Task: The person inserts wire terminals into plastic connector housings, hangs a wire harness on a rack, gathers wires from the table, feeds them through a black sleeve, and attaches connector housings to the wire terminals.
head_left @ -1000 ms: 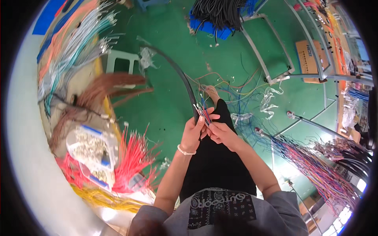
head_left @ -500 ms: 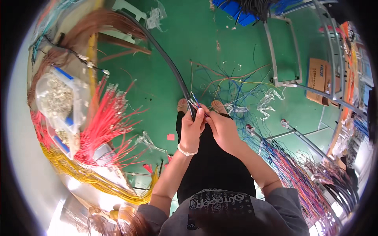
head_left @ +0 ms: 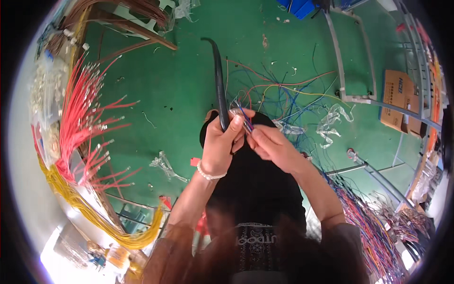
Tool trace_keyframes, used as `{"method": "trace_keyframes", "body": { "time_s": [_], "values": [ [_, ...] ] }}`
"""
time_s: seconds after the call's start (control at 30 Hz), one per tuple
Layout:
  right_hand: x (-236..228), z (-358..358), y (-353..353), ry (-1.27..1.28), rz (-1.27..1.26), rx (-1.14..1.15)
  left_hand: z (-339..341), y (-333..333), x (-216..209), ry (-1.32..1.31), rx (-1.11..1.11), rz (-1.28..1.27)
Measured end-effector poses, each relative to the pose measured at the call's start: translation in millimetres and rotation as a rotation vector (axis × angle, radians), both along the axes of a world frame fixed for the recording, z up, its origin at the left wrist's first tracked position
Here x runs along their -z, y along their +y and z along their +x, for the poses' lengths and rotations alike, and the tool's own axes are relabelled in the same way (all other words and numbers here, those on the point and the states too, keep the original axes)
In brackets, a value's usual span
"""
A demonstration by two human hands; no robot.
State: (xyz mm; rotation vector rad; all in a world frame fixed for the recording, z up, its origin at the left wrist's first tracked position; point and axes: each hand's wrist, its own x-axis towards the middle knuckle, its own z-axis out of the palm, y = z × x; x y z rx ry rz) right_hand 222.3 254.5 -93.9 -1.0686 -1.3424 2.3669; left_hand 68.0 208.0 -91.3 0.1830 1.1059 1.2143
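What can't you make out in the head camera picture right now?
All in the head view:
Black cable: its lower end is hidden by the left hand.
Thin wires: tips too small to tell apart; the right hand hides their lower part.
Blue object: cut off by the upper edge.

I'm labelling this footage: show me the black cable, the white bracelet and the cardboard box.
Black cable [head_left: 219,84]: head view, middle of its visible length.
White bracelet [head_left: 209,177]: head view, its beads.
Cardboard box [head_left: 396,97]: head view, its printed side.
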Motion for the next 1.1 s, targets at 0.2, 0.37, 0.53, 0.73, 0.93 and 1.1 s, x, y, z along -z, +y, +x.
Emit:
{"method": "trace_keyframes", "body": {
  "time_s": [0.2, 0.37, 0.53, 0.73, 0.93, 1.1],
  "values": [
    [-28.4, 21.8, -53.2, 0.127, -0.03, -0.141, 36.7, -64.9, -36.7, 0.099, -0.105, 0.058],
    [-55.9, 34.7, -95.6, -0.072, 0.514, -0.056, 63.7, -107.9, -62.1, 0.286, -0.172, 0.067],
    [-90.7, 72.5, -137.0, 0.069, -0.057, -0.304, 39.2, -135.5, -52.7, -0.606, -0.486, 0.421],
    [-105.8, 76.4, -163.6, 0.174, -0.305, -0.346, 41.7, -160.5, -81.8, -0.801, -0.528, 0.447],
    [-104.9, 66.4, -176.0, 0.199, -0.366, -0.363, 31.3, -180.0, -90.7, -0.896, -0.498, 0.416],
    [-118.3, 52.7, -177.9, 0.162, -0.374, -0.361, 18.9, -188.7, -90.3, -0.757, -0.442, 0.462]
  ]
}}
